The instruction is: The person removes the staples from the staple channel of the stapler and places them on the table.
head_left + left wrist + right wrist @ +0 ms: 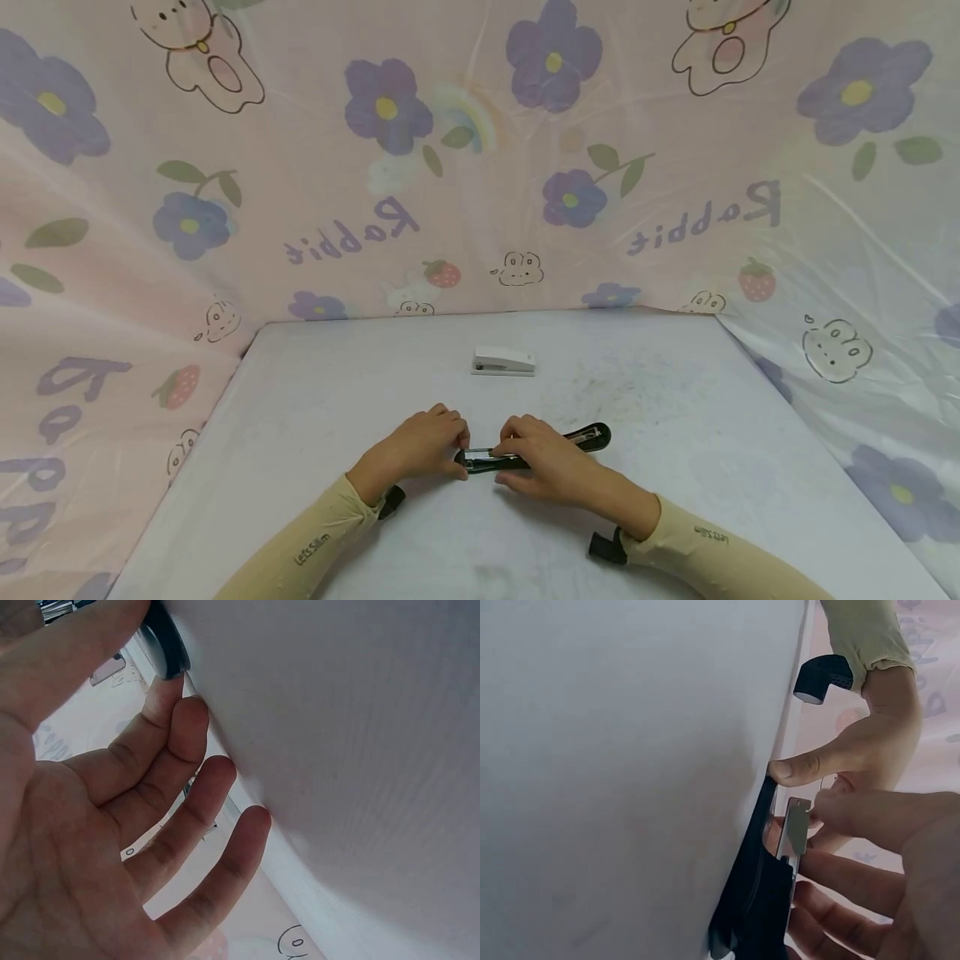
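Note:
A black stapler [592, 437], swung open so its metal inside shows, lies across the table in front of me. At its left end, my left hand [420, 446] holds the black tip between thumb and forefinger; the other fingers [225, 859] are spread with their tips by the tabletop. My right hand [551, 462] grips the stapler's middle from above, thumb on the near side and fingers on the far side. Close up in the right wrist view, a metal strip [798, 825] stands beside the black body [757, 900], with right-hand fingers against it. Part of the stapler is hidden under that hand.
A white stapler [504, 362] stands farther back on the white table [360, 358]. Dark smudges mark the tabletop right of it. A printed curtain [480, 183] rises behind the table's back edge and along both sides.

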The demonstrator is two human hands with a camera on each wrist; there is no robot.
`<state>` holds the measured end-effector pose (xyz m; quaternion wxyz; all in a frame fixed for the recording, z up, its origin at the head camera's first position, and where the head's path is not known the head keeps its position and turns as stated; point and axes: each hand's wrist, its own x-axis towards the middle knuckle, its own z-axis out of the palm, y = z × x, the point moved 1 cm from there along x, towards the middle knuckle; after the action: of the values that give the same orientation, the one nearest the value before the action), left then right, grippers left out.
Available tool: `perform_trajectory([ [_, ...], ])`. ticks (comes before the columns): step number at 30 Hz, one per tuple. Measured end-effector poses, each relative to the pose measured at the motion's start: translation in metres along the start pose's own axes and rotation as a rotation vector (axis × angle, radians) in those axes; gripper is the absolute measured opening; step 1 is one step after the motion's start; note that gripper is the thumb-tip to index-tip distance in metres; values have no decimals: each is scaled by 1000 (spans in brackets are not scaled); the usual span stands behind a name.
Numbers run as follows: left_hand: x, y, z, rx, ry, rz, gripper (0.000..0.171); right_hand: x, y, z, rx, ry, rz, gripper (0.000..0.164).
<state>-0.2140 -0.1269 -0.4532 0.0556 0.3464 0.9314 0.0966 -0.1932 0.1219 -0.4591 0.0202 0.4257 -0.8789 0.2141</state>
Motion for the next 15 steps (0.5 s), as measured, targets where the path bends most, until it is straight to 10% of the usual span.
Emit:
perform_trajectory([
  [15, 0, 1, 0, 10, 1, 1, 38, 2, 1, 3, 129, 52, 39, 19],
])
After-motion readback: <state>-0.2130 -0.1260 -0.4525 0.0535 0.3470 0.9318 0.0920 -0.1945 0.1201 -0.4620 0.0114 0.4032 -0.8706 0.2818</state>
